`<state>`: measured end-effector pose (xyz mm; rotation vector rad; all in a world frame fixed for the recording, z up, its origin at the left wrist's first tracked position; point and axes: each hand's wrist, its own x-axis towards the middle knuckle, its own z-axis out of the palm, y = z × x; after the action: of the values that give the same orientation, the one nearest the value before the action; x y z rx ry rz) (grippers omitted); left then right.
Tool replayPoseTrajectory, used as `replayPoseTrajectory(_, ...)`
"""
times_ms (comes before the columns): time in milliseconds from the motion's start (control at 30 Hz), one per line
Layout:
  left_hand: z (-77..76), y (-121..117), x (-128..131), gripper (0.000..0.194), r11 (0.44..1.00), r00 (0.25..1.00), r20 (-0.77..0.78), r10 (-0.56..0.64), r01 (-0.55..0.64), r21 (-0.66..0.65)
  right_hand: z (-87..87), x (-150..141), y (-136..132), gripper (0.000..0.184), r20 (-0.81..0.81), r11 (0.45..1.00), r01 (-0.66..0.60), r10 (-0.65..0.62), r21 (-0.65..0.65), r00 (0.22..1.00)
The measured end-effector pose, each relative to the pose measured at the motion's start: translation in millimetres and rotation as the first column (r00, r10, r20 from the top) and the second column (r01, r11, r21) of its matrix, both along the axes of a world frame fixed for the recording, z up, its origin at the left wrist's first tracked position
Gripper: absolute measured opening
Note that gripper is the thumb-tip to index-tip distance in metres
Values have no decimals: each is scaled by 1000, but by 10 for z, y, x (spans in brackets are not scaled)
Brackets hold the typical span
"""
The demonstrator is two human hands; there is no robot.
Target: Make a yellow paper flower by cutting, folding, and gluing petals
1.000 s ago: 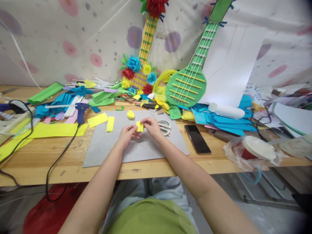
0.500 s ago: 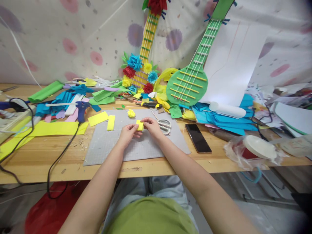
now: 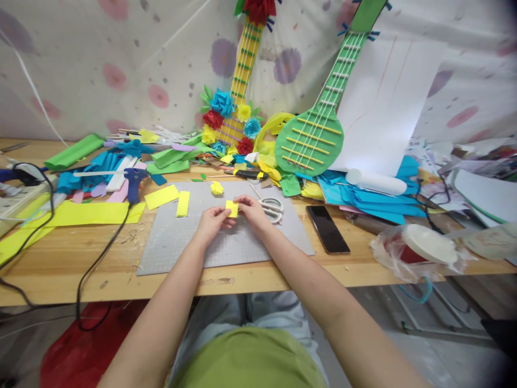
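Note:
A small yellow piece of paper is held over the grey cutting mat. My left hand pinches it from the left, and my right hand has its fingertips closed on the right edge. Just behind the hands lies a small crumpled yellow paper flower. Scissors rest beside my right hand, their blades partly hidden. To the left lie a narrow yellow paper strip on the mat and a wider yellow piece across its edge.
A blue glue gun with a black cord stands left. Behind the mat lie a utility knife and heaped paper scraps. A yellow flowered paper instrument and a green one lean at the back. Right are a phone and wrapped tape.
The yellow piece is turned slightly between my fingers, its face showing flatter. Both hands stay in almost the same place; the view shifts very slightly.

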<state>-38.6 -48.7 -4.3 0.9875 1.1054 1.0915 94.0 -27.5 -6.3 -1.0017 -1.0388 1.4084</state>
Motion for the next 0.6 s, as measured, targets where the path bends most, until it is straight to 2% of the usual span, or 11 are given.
replayPoseTrajectory(100,-24,12,13,24,1000,1000,-7,-2,2,5,23,28,-12,18,-20,1000,2,-3,-19,1000)
replayPoseTrajectory(200,-68,7,35,24,999,999,-42,19,-18,40,78,52,-32,24,-58,996,-55,51,-69,997)
replayPoseTrajectory(300,-131,-15,44,23,985,982,-185,24,8,173,119,42,-34,31,-10,992,-108,108,-66,994)
replayPoseTrajectory(400,-179,-34,42,22,963,945,-325,39,51,264,102,10,1,34,52,997,-77,78,-21,996)
replayPoseTrajectory(500,-198,-29,45,21,962,941,-338,28,67,266,51,-5,59,32,35,999,-35,36,-4,999)
replayPoseTrajectory(600,-207,-12,50,22,968,947,-323,-8,88,235,28,8,100,33,44,999,-43,44,-25,998)
